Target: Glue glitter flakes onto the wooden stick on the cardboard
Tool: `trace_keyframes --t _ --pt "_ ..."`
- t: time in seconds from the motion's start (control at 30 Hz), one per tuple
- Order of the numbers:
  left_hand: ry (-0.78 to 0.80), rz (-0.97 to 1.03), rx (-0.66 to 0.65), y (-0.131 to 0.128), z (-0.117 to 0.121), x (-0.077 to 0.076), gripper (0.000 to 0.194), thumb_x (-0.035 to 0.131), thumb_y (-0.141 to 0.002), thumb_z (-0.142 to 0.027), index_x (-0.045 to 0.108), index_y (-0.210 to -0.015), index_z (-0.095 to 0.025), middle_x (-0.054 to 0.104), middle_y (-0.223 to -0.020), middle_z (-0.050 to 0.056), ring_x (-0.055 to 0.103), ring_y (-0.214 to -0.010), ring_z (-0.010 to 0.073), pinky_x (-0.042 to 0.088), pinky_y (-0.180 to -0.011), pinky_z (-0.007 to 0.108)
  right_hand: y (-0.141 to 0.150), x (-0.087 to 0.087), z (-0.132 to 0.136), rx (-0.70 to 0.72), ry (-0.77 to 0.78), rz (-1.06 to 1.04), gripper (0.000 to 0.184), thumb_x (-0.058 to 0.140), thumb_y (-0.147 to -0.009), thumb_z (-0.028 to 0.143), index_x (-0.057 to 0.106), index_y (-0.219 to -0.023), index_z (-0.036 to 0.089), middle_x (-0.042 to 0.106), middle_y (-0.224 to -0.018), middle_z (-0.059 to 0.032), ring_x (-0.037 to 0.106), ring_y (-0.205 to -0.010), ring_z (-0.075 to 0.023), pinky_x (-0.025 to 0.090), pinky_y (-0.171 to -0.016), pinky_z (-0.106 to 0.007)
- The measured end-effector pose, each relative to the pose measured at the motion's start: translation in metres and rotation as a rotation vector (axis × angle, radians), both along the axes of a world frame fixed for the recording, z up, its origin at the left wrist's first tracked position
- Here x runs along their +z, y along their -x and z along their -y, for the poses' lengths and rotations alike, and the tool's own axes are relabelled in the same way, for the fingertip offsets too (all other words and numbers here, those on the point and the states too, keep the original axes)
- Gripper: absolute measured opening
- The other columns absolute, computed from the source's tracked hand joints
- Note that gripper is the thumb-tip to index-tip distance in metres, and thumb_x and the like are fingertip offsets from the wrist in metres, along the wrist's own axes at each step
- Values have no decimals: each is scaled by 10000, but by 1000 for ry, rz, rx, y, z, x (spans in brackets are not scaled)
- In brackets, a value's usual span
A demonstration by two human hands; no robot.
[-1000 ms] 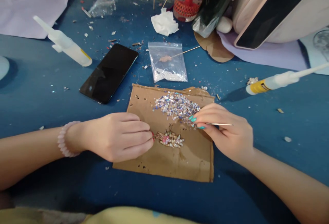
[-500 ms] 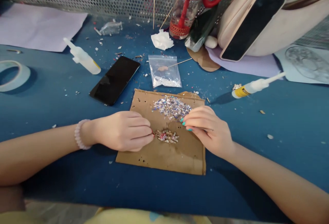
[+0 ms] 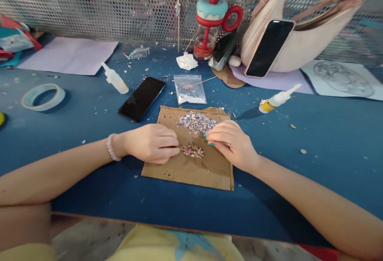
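Note:
My left hand (image 3: 157, 143) is closed, its fingertips pinched at the left end of a small bead-covered piece (image 3: 194, 151). Pink, tan and whitish bits stud that piece, which lies low over the sheet of brown cardboard (image 3: 191, 173). At the right edge of a heap of tiny blue, silver and pearly beads (image 3: 197, 122), my right hand (image 3: 231, 143) has its thumb and fingers pressed together. Whatever sits between those fingertips is too small or hidden to make out.
Behind the cardboard lie a zip bag of white bits (image 3: 190, 93) and a black phone (image 3: 142, 99). Glue bottles (image 3: 116, 81) (image 3: 272, 103) flank them. Farther back stand a red-handled cup (image 3: 206, 33), a leaning phone (image 3: 269, 49) and a handbag (image 3: 314, 41). Clear tape (image 3: 26, 100) lies left.
The camera view has tilted up and pulled back, so more of the mesh panel and cup shows. Both hands keep nearly the same places and poses over the cardboard.

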State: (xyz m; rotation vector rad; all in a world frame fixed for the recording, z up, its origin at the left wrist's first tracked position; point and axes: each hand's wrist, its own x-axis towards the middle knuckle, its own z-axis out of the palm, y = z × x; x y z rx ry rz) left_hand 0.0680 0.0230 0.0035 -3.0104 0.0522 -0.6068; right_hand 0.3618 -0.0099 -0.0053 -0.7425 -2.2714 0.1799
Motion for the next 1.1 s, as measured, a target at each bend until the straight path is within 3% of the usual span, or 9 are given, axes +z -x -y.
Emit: trace_keyframes --t 0.5,0.77,0.93,1.1 --pt "46 -16 -16 -2 -1 0 174 504 -932 -240 649 -988 -160 694 -895 101 679 -831 199 594 -754 320 -2 -1 -2 49 36 -40 93 567 -970 201 649 -926 210 770 -907 -13 703 -865 -160 503 -850 -346" --pt "80 -41 -10 -5 -1 0 171 496 -916 -236 655 -925 -173 674 -830 84 667 -796 187 566 -698 306 -5 -1 -5 85 183 -126 113 582 -939 124 637 -973 216 746 -895 -13 685 -850 -155 524 -812 -331" --pt "101 -53 -10 -7 -3 2 106 576 -881 -261 648 -919 -193 649 -811 63 653 -766 167 535 -648 287 -10 1 -6 99 312 -227 134 580 -935 130 661 -960 235 741 -873 -16 698 -845 -161 561 -776 -313" --pt "109 -68 -24 -7 -4 1 137 615 -880 -317 657 -936 -199 636 -803 63 637 -754 173 525 -616 294 -11 2 -7 77 327 -252 136 571 -937 155 672 -937 246 752 -864 -29 718 -830 -184 588 -747 -327"
